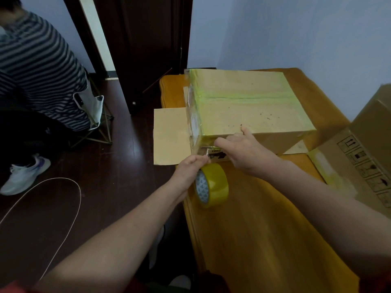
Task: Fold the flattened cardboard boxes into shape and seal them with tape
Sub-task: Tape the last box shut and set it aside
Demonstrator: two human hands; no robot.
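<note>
- Taping in progress at the near-left corner of the box (pixel 243 106). It sits folded into shape on the wooden table (pixel 264 229), at the table's far left end.
- The box's top flaps are shut, with yellowish tape along the centre seam (pixel 249 97) and round the top edges. Clear film covers the left end face.
- The left hand (pixel 188 169) is curled round the tape roll (pixel 215 185), just below and in front of that corner. The roll is yellow with a white patterned core, stands on edge, and is at the table's left rim.
- A short shiny strip of tape (pixel 206 152) runs from the left fingertips up to the box corner.
- The right hand (pixel 245 149) is flat against the box's near face and grasps nothing. The thumb (pixel 245 130) is hooked on the top edge and the forefinger (pixel 219 141) stretches left toward the corner.
- A flat cardboard sheet (pixel 169 136) lies under the box's left end and overhangs the table edge.
- A second box (pixel 370 132) with printed handling symbols is at the right, close to the first. I cannot tell if they touch.
- On the left, another person in a striped shirt (pixel 38 66) sits on a folding stool (pixel 95 117), with a white shoe (pixel 23 174) on the dark floor.
- A thin pale cable (pixel 69 199) loops across the floor.
</note>
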